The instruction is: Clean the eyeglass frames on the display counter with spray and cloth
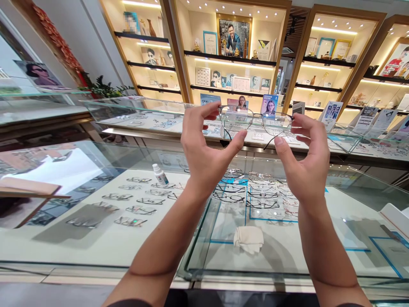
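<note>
Raised in front of me is a pair of eyeglasses (pixel 257 115) with thin metal rims and dark temples, which stand unfolded. At the frame's left end, my left hand (pixel 207 147) grips it between thumb and fingers. My right hand (pixel 302 155) pinches the opposite end near the hinge. Through the lenses the lit shop behind shows. Below my hands a folded cream cloth (pixel 248 239) lies on the glass-topped display case (pixel 220 266). On the glass to the left stands a small white bottle (pixel 160 175) with a label.
Several rows of eyeglasses (pixel 141 210) lie inside the case, left and centre. Another glass counter (pixel 140 130) with small advertising cards runs across behind it. Lit shelves (pixel 230 57) line the far wall. A white object (pixel 396 217) sits at the right edge.
</note>
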{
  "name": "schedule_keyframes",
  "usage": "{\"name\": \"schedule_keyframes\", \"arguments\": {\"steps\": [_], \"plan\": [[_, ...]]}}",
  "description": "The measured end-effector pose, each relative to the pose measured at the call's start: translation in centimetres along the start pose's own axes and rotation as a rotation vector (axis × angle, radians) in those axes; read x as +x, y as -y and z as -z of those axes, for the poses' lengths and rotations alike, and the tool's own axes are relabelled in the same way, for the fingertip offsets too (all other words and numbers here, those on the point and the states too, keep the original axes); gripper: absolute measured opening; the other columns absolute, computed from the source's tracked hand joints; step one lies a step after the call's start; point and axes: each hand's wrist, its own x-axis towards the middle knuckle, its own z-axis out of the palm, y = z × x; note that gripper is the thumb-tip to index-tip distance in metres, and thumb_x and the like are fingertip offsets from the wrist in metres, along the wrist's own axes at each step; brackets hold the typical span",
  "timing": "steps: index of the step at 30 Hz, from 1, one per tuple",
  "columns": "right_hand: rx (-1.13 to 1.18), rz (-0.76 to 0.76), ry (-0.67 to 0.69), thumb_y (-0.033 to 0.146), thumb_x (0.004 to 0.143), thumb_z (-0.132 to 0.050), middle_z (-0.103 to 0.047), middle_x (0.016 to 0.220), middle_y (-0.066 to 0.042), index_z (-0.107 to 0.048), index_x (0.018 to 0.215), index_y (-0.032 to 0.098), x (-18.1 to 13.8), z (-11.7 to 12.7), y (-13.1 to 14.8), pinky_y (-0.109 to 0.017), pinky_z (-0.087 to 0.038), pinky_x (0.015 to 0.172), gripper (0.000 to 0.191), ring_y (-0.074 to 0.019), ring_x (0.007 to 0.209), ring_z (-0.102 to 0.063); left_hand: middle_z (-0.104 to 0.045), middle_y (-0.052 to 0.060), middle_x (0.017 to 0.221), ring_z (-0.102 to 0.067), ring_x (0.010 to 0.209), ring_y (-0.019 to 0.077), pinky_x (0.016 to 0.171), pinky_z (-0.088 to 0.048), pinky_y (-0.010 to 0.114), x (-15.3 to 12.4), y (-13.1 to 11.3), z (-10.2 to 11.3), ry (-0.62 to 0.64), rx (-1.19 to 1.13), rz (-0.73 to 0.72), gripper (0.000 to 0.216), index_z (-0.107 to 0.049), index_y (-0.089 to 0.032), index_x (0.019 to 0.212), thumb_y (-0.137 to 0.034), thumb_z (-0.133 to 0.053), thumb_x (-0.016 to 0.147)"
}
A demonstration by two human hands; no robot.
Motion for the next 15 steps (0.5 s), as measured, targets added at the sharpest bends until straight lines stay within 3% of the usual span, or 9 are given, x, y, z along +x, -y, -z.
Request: {"name": "schedule_keyframes", "arguments": {"steps": [6, 15], "plan": [[0.021, -0.009, 0.018, 0.046, 0.095, -0.068, -0.068, 0.131, -0.006, -0.058, 0.136, 0.034, 0.0, -0.3, -0.6, -0.052, -0.06, 0.097, 0.044, -0.0261, 0.115, -0.067, -0.065, 0.008, 0.128, -0.061, 0.124, 0.0334, 0.101, -0.052, 0.05, -0.2, 0.1, 0.0, -0.003, 0.012, -0.024, 0.064, -0.059, -0.033, 0.136, -0.059, -0.081, 0.083], [0.014, 0.1, -0.074, 0.038, 0.092, -0.071, -0.063, 0.131, -0.007, -0.056, 0.137, 0.035, 0.2, -1.1, -0.9, -0.056, -0.059, 0.097, 0.048, -0.03, 0.12, -0.063, -0.062, 0.008, 0.139, -0.064, 0.127, 0.032, 0.097, -0.057, 0.047, -0.2, 1.3, -0.9, -0.018, 0.019, -0.054, 0.071, -0.049, -0.038, 0.149, -0.061, -0.075, 0.088]]}}
